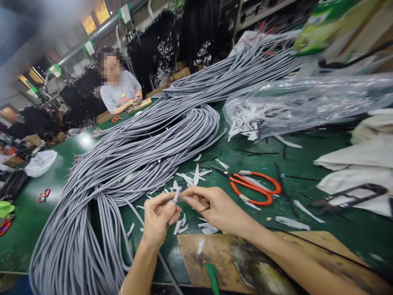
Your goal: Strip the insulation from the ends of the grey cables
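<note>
My left hand [159, 217] pinches the end of one grey cable [176, 196], holding its tip upright over the green table [291, 164]. My right hand [211, 205] meets it from the right, fingertips gripping the same cable tip. The cable's body runs down past my left wrist toward the table edge. A big bundle of long grey cables [135, 151] lies just left of both hands. White strips of stripped sheath [193, 177] are scattered around the hands. Orange-handled scissors [254, 186] lie just beyond my right hand.
A worn wooden board [251, 262] lies under my right forearm. A clear plastic bag of scraps [301, 102] and white cloth [356, 164] sit at the right. Black-handled scissors [353, 196] rest on the cloth. Another person [118, 88] works at the table's far end.
</note>
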A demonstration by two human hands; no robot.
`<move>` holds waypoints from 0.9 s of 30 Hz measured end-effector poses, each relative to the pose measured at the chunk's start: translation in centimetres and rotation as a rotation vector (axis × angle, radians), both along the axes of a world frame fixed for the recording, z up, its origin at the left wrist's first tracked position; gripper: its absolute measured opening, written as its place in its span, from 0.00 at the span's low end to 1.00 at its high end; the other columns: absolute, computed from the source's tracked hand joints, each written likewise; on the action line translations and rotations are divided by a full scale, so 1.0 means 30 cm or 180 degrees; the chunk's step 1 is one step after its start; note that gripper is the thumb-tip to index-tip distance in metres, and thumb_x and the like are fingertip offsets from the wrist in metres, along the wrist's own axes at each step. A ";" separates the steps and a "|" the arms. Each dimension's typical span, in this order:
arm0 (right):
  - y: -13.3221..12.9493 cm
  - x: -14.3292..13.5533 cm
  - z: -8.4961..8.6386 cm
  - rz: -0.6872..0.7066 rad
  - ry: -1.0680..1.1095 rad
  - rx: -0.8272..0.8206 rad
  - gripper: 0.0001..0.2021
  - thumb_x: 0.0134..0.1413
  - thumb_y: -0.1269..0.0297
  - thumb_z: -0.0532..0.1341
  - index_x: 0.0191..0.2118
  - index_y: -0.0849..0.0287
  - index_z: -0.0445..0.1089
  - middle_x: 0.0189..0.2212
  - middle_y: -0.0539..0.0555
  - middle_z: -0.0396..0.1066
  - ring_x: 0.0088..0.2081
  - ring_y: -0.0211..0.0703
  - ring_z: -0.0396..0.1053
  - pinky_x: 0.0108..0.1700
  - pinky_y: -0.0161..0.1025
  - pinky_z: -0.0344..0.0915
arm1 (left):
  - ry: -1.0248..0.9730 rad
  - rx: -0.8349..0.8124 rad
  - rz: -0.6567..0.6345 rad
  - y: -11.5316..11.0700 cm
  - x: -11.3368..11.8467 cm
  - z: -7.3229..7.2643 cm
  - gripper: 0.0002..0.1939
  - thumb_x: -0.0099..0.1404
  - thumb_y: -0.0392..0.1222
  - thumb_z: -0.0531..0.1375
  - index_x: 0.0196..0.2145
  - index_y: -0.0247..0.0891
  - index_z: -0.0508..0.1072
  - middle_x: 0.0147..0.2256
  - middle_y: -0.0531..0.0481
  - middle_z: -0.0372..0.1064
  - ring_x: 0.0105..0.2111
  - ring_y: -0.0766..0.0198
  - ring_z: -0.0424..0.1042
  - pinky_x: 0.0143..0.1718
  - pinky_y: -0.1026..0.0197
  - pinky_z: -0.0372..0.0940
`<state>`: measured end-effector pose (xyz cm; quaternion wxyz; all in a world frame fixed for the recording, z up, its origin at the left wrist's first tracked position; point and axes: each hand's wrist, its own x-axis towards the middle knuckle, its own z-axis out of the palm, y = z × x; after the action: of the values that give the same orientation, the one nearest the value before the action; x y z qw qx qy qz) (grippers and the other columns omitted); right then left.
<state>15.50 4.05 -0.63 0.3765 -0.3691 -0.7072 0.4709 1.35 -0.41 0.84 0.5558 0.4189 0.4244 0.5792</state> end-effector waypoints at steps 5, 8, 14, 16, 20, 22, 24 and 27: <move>0.006 0.021 0.027 -0.0242 0.0645 -0.0398 0.17 0.45 0.49 0.57 0.28 0.61 0.65 0.20 0.49 0.61 0.20 0.33 0.56 0.20 0.31 0.54 | 0.0965 0.0108 0.0185 -0.008 0.012 -0.009 0.18 0.54 0.52 0.62 0.29 0.30 0.76 0.19 0.54 0.59 0.16 0.76 0.53 0.16 0.70 0.48; 0.006 0.027 0.034 -0.0136 0.0698 -0.0525 0.19 0.42 0.46 0.60 0.26 0.60 0.63 0.21 0.48 0.60 0.18 0.31 0.54 0.19 0.31 0.52 | 0.1658 0.0436 0.0067 -0.016 0.013 -0.013 0.17 0.59 0.50 0.58 0.28 0.31 0.77 0.20 0.52 0.59 0.18 0.72 0.56 0.18 0.68 0.49; 0.002 0.023 0.031 0.0242 0.0556 -0.0511 0.20 0.49 0.46 0.55 0.25 0.61 0.63 0.20 0.49 0.58 0.21 0.34 0.55 0.21 0.32 0.52 | 0.2064 0.1099 0.0084 -0.019 0.003 -0.005 0.16 0.63 0.46 0.55 0.28 0.33 0.76 0.20 0.50 0.64 0.21 0.68 0.60 0.22 0.66 0.54; -0.006 0.029 0.033 0.0218 0.0470 -0.0270 0.19 0.51 0.48 0.54 0.22 0.60 0.62 0.18 0.47 0.54 0.20 0.33 0.51 0.20 0.32 0.49 | 0.2295 0.1118 0.0231 -0.018 0.007 -0.003 0.13 0.63 0.42 0.55 0.29 0.33 0.76 0.21 0.50 0.64 0.22 0.68 0.61 0.23 0.66 0.55; -0.021 0.040 0.038 0.0254 0.0410 0.0112 0.20 0.51 0.51 0.57 0.17 0.59 0.56 0.16 0.45 0.48 0.19 0.31 0.46 0.19 0.32 0.45 | 0.3208 0.1345 0.0000 -0.018 0.014 -0.003 0.13 0.64 0.34 0.49 0.34 0.34 0.74 0.24 0.49 0.64 0.24 0.66 0.62 0.25 0.65 0.56; -0.021 0.037 0.038 0.0244 0.0419 0.0023 0.21 0.50 0.50 0.57 0.16 0.59 0.55 0.15 0.45 0.48 0.19 0.31 0.47 0.19 0.32 0.46 | 0.3515 0.1534 -0.0171 -0.018 0.012 -0.004 0.14 0.64 0.33 0.48 0.34 0.34 0.73 0.24 0.48 0.63 0.24 0.65 0.61 0.25 0.64 0.55; -0.017 0.029 0.035 0.0219 0.0476 -0.0184 0.21 0.51 0.49 0.56 0.17 0.59 0.55 0.16 0.45 0.50 0.19 0.32 0.49 0.21 0.32 0.48 | 0.3526 0.1681 -0.0258 -0.018 0.008 -0.006 0.14 0.64 0.33 0.48 0.33 0.33 0.73 0.24 0.48 0.64 0.24 0.65 0.62 0.25 0.64 0.56; -0.007 0.013 0.026 0.0299 0.0657 -0.0488 0.22 0.50 0.48 0.56 0.17 0.59 0.56 0.15 0.45 0.51 0.19 0.32 0.49 0.20 0.32 0.48 | 0.3176 0.1808 -0.0299 -0.021 0.009 -0.006 0.14 0.65 0.34 0.48 0.31 0.32 0.73 0.25 0.46 0.66 0.25 0.65 0.64 0.26 0.64 0.58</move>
<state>15.89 3.85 0.15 0.3955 -0.3129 -0.6432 0.5762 1.60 -1.02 0.67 0.1791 0.7927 0.4440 0.3774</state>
